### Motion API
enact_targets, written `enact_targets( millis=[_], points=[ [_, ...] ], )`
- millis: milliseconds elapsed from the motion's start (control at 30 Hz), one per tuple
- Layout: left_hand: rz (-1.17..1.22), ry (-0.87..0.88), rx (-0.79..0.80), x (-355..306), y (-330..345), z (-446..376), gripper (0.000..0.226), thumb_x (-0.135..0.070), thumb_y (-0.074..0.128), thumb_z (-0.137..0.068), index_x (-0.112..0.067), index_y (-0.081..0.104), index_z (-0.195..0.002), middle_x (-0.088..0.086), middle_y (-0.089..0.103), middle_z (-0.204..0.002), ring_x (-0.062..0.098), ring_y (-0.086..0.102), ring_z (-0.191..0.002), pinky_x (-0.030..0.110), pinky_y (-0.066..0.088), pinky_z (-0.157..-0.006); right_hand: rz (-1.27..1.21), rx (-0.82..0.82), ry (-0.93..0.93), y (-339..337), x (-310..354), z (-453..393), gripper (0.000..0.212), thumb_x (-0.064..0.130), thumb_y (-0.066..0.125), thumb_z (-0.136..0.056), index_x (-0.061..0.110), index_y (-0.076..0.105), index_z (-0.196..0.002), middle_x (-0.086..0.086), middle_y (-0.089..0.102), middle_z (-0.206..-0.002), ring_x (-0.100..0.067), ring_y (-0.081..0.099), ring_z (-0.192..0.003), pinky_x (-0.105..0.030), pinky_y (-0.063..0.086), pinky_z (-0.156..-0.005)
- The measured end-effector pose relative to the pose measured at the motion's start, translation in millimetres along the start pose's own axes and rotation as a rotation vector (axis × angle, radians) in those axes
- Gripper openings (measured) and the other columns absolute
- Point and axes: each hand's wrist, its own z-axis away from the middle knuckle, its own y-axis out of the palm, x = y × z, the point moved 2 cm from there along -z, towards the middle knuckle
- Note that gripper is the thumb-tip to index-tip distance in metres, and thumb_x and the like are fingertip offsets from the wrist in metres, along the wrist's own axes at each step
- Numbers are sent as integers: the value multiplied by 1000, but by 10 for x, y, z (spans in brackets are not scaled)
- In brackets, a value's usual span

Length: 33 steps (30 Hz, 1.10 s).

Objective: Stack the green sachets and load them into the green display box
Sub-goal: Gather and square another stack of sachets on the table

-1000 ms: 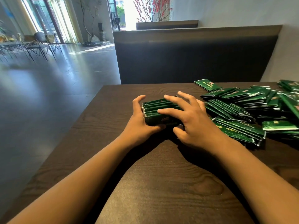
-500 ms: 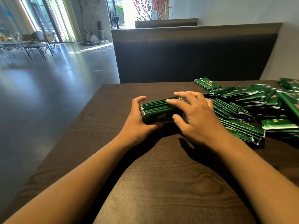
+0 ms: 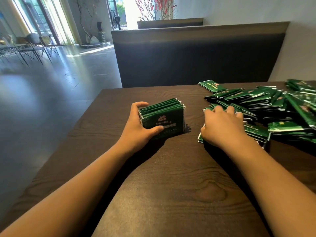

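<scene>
The left hand [image 3: 136, 127] is gripping the stack of green sachets [image 3: 163, 117] standing on edge on the dark wooden worktop [image 3: 171, 194], thumb curling across its front face and fingers hooking over its far side. The right hand [image 3: 222, 125] is lying, fingers spread, on the loose pile of sachets [image 3: 266, 103] sprawling across the worktop's right side, its grip closing on nothing that is showing

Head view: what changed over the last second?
The right hand let go of the sachet stack and moved right onto the loose sachet pile. The left hand alone now grips the stack, standing on edge on the table. The pile looks unchanged.
</scene>
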Motion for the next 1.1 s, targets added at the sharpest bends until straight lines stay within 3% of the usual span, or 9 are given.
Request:
enact_targets(
  millis=[133, 233, 333, 467, 633, 867, 933, 1000, 1100],
  points=[
    [4, 4, -16, 3, -2, 8, 73, -9, 84, -82, -30, 37, -135, -11, 58, -124, -3, 62, -110, 9, 54, -78, -26, -114, 64, 22, -75, -100, 57, 54, 53, -94, 22, 47, -141, -16, 34, -153, -42, 25, -139, -54, 25, -111],
    [10, 2, -11, 4, -4, 6, 73, -9, 84, -83, -30, 37, -135, -11, 58, -125, 1, 62, -112, 11, 55, -80, -57, -27, 153, 103, -191, -205, 71, 60, 54, -93, 26, 31, -151, -18, 19, -162, -48, 13, -146, -59, 17, -116],
    [16, -4, -5, 0, 0, 8, 73, -10, 83, -83, -30, 37, -136, -12, 58, -125, 2, 62, -113, 14, 57, -80, -111, 22, 187, 140, -266, -272, 65, 52, 55, -94, 23, 35, -148, -17, 32, -155, -49, 27, -140, -58, 30, -111],
    [13, -5, -24, 6, -1, 16, 72, -10, 84, -83, -31, 38, -134, -10, 58, -125, 6, 63, -113, 20, 60, -83, -96, -53, 166, 82, -263, -281, 50, 33, 60, -94, 20, 47, -141, -14, 47, -144, -45, 40, -132, -55, 38, -104],
    [9, -9, -127, 18, -23, -8, 70, -7, 84, -82, -32, 41, -131, -9, 59, -123, 9, 63, -113, 37, 60, -94, -114, -210, -75, 96, -72, -198, 41, 20, 57, -94, 22, 55, -134, -5, 56, -136, -37, 49, -125, -49, 44, -100],
    [16, -46, -380, 119, -245, -80, 70, -10, 84, -82, -28, 41, -133, -8, 58, -119, 7, 61, -111, 45, 60, -96, -213, -255, -369, 200, 247, -185, 45, 19, 60, -94, 25, 55, -138, -7, 37, -156, -31, 33, -142, -47, 42, -107],
    [39, -87, -393, 149, -292, -96, 68, -10, 84, -83, -27, 40, -133, -6, 56, -121, 13, 61, -113, 48, 59, -97, -207, -343, -375, 181, 237, -202, 40, 23, 65, -92, 26, 62, -132, -8, 44, -147, -31, 38, -134, -48, 42, -103],
    [51, -117, -387, 168, -305, -110, 68, -11, 83, -84, -27, 40, -134, -3, 55, -124, 17, 59, -117, 49, 58, -98, -251, -467, -388, 133, 202, -210, 35, 21, 74, -86, 24, 69, -121, -6, 52, -124, -29, 49, -113, -45, 48, -90],
    [37, -104, -372, 164, -279, -118, 68, -11, 83, -84, -27, 39, -134, -2, 55, -125, 17, 59, -117, 48, 58, -98, -323, -537, -410, 88, 140, -240, 27, 18, 78, -83, 19, 67, -107, -3, 60, -103, -28, 57, -95, -40, 47, -83]
  ],
)
